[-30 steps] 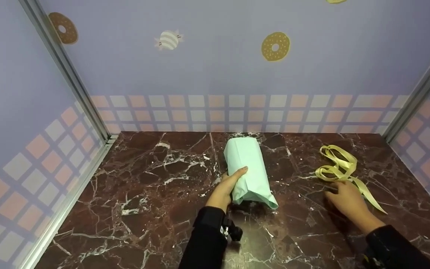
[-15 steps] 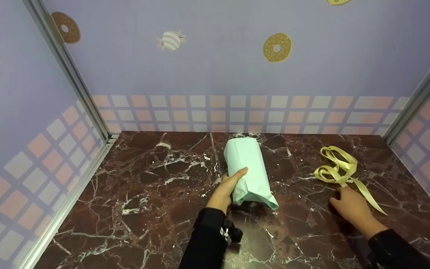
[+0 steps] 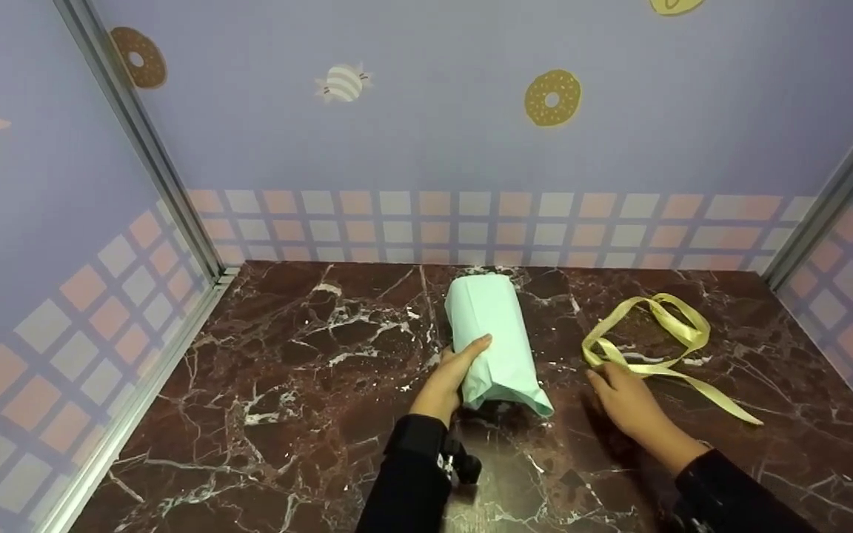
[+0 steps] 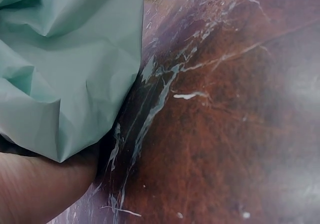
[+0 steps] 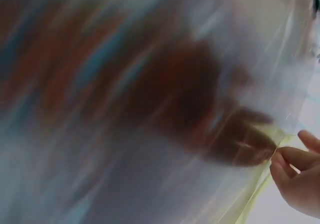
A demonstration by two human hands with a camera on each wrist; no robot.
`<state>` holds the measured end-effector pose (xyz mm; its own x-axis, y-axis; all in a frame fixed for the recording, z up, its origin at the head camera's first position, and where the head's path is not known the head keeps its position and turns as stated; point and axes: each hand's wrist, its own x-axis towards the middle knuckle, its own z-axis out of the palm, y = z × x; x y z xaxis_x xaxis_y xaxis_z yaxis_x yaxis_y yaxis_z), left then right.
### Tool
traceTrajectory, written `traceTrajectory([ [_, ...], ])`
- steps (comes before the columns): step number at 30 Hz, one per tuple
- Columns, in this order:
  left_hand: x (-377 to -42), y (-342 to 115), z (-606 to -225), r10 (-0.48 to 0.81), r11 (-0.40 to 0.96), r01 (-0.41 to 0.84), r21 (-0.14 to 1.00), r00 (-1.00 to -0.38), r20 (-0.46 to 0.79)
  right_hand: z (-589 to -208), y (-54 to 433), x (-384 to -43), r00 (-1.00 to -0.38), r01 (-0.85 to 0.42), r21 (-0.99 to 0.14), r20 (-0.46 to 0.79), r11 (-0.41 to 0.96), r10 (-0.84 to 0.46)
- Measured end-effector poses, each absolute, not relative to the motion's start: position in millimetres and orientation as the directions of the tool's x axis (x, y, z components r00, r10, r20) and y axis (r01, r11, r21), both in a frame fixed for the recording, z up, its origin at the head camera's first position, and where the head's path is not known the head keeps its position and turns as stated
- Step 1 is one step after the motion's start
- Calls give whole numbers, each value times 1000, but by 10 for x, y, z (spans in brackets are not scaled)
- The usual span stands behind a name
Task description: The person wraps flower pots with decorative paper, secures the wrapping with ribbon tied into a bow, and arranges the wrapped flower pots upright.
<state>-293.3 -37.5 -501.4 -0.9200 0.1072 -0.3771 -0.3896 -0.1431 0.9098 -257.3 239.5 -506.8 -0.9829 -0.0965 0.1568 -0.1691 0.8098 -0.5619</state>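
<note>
A parcel wrapped in pale mint-green paper (image 3: 489,318) lies on the table, its near end folded and crumpled. My left hand (image 3: 449,381) holds it from the left side, thumb over the top; the fingers beneath are mostly hidden. In the left wrist view the creased paper (image 4: 75,74) rests against part of the hand (image 4: 45,184). To the right, my right hand (image 3: 626,400) pinches a yellow ribbon (image 3: 682,329) that lies in loose loops. The right wrist view, though blurred, has fingertips of the hand (image 5: 297,169) on the ribbon (image 5: 255,189).
The table (image 3: 308,444) is dark red marble with white veins. Purple walls with printed donuts, sweets and checks enclose it at the back (image 3: 426,133) and both sides. A metal rail (image 3: 167,355) runs along the left edge.
My right hand has moved left with the ribbon, drawing its loops wider and closer to the parcel. The left hand and the parcel have stayed in place.
</note>
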Motion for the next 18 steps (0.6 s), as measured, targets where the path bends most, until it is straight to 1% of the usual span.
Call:
traceTrajectory([
  [2,-2939,-369,-5024,106,-146,-387,910,-921,-375,-5062,2287,-2604,-980,-189,-603,161,775,-114],
  [4,-2948,-366,-5032,107,-152,-387,909,-921,-374,-5050,2183,-2633,-984,-180,-651,129,738,-125],
  [8,-2955,-365,-5035,96,-152,-382,912,-924,-371,-5006,1999,-2688,-991,-92,-746,1,659,-137],
  [11,-2944,-365,-5033,88,-154,-379,913,-925,-370,-4981,1895,-2755,-984,-41,-785,-75,618,-161],
  [14,-2940,-363,-5037,84,-171,-369,913,-929,-360,-4960,1803,-2819,-977,-13,-819,-113,574,-184],
  [18,-2938,-350,-5041,84,-176,-357,918,-934,-347,-4931,1691,-2890,-963,36,-878,-158,478,-218],
])
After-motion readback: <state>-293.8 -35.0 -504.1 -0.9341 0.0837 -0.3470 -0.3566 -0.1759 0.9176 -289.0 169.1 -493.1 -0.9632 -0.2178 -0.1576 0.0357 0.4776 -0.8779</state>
